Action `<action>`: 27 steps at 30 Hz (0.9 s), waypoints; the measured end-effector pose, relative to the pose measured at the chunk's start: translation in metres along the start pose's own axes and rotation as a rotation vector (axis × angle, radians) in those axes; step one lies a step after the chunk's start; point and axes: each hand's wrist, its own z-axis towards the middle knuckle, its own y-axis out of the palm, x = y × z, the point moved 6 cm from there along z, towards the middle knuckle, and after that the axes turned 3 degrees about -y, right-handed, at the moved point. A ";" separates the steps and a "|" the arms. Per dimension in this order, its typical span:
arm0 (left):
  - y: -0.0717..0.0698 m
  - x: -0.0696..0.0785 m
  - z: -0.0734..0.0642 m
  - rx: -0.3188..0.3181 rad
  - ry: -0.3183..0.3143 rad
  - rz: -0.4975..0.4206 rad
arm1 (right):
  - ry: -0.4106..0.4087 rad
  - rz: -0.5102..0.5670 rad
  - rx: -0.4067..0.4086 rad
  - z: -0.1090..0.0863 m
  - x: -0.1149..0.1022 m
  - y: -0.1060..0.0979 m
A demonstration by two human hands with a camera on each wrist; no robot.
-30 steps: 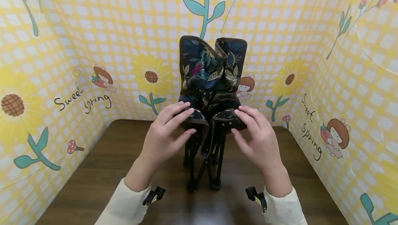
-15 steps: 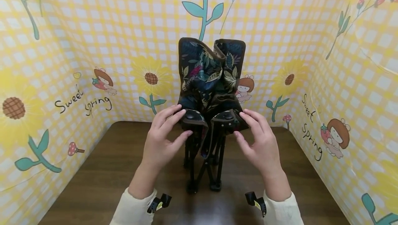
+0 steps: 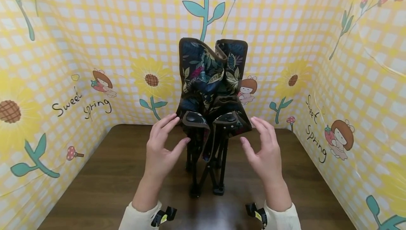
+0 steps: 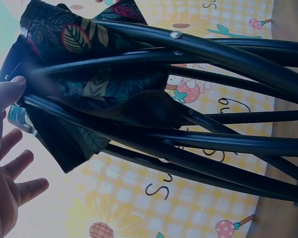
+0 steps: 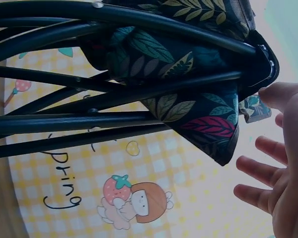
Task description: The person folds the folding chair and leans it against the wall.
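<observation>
A small folding chair (image 3: 207, 76) with dark leaf-print fabric stands upright on the table, its sides drawn in and its seat creased. My left hand (image 3: 161, 149) is beside the left front seat corner (image 3: 194, 118), fingers spread, thumb tip near the fabric edge. On the other side, my right hand (image 3: 264, 149) is spread next to the right front corner (image 3: 226, 118), with a small gap showing in the head view. Neither hand grips anything. Black crossed tubes (image 4: 228, 141) run below the fabric in the left wrist view, and similar tubes (image 5: 64, 123) show in the right one.
The brown wooden table (image 3: 104, 187) lies under the chair. A yellow checked cloth (image 3: 127, 29) with flower prints surrounds it at the back and both sides. A black strapped device sits on each wrist, over pale sleeves (image 3: 282, 219).
Both hands have drawn back from the front seat corners, the left one toward the left and the right one slightly outward. The chair keeps its half-folded shape.
</observation>
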 end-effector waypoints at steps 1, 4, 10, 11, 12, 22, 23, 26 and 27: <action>0.000 -0.001 -0.002 0.002 -0.009 0.002 | 0.002 -0.003 0.002 -0.002 0.000 0.001; -0.001 -0.006 -0.011 0.004 -0.049 0.012 | 0.010 -0.009 0.005 -0.008 0.001 0.002; -0.003 -0.017 -0.027 0.031 -0.122 0.002 | 0.058 0.007 0.007 -0.020 0.005 0.006; -0.003 -0.018 -0.030 0.036 -0.132 -0.002 | 0.069 0.010 0.006 -0.022 0.005 0.006; -0.003 -0.020 -0.033 0.039 -0.144 -0.005 | 0.082 0.010 0.005 -0.024 0.006 0.006; 0.005 -0.035 -0.062 0.000 -0.318 -0.006 | 0.183 0.045 0.016 -0.049 0.016 0.012; 0.006 -0.037 -0.065 -0.004 -0.346 -0.009 | 0.202 0.049 0.019 -0.052 0.018 0.012; 0.008 -0.043 -0.074 -0.011 -0.425 -0.023 | 0.265 0.072 0.015 -0.059 0.022 0.015; 0.009 -0.044 -0.077 -0.013 -0.445 -0.026 | 0.289 0.076 0.008 -0.061 0.024 0.016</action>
